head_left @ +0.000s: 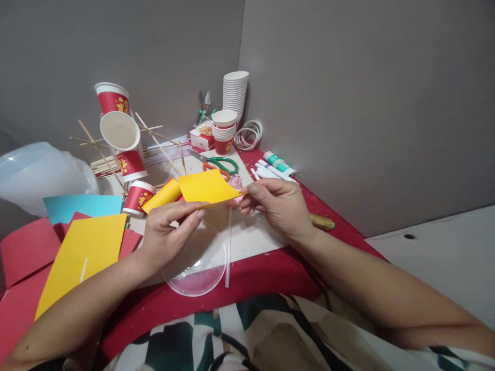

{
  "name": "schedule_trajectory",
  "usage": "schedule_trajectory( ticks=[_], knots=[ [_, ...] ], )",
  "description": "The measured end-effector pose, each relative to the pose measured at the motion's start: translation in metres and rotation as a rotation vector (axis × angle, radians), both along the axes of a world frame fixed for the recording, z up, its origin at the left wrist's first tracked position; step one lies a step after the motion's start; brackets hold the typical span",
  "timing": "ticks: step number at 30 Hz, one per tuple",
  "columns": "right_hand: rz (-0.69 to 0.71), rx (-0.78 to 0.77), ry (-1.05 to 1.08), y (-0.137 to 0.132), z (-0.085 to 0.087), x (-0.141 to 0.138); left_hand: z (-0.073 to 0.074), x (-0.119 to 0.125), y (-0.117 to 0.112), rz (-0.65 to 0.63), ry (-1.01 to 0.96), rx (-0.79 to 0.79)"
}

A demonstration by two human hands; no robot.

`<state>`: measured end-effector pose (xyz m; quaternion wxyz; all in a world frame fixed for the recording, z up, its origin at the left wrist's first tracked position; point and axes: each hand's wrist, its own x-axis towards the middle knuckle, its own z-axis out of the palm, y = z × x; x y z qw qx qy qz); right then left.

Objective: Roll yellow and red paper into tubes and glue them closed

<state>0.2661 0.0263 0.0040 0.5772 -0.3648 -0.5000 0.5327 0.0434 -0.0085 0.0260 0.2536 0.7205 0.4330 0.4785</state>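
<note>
Between both hands a piece of yellow paper (207, 187) is held up above the table. My left hand (172, 224) pinches its near left edge between thumb and fingers. At its right corner, my right hand (280, 203) grips the paper with thumb and forefinger. Just behind the paper's left side lies a rolled yellow paper tube (164, 195). Below my hands is a clear round plastic lid (193, 286), beside a thin clear straw or tube (228, 252). Scissors with green and orange handles (222, 164) rest beyond the paper, near a pink lump (235, 181).
Red paper cups (131, 165) with thin wooden sticks stand at left. Stacked paper cups (235, 93) rise at the back by the grey wall. Coloured sheets (83, 247) lie at left, near a translucent plastic bag (46, 172). White sticks and a green-white tube (279, 163) lie at right.
</note>
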Motion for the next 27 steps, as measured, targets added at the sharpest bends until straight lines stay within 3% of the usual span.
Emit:
schedule_trajectory(
  ticks=[4, 6, 8, 12, 16, 19, 21, 24, 27],
  knots=[
    [0.059, 0.018, 0.017, -0.001, 0.0, 0.001, -0.001, -0.005, 0.005, 0.047, 0.095, 0.354],
    [0.075, 0.036, 0.012, -0.002, 0.001, 0.001, 0.0, -0.006, 0.006, 0.095, 0.104, 0.416],
    [0.076, 0.05, 0.024, -0.003, 0.002, 0.002, 0.002, -0.005, 0.004, 0.092, 0.096, 0.35],
    [0.076, 0.063, 0.073, -0.003, 0.003, 0.004, 0.006, 0.001, -0.001, -0.003, -0.011, -0.006],
    [0.124, 0.105, 0.061, -0.003, 0.003, 0.006, 0.011, 0.005, -0.003, -0.063, -0.137, -0.212],
    [0.172, 0.145, 0.021, -0.001, 0.003, 0.008, 0.013, 0.005, -0.002, -0.077, -0.2, -0.285],
    [0.186, 0.158, -0.03, 0.002, 0.006, 0.012, 0.013, 0.003, 0.0, -0.009, -0.263, -0.215],
    [0.125, 0.211, -0.29, 0.007, 0.013, 0.022, 0.014, -0.001, 0.003, 0.132, -0.414, -0.054],
    [-0.001, 0.33, -0.929, 0.011, 0.017, 0.033, 0.017, -0.003, 0.006, 0.189, -0.517, 0.026]
  ],
)
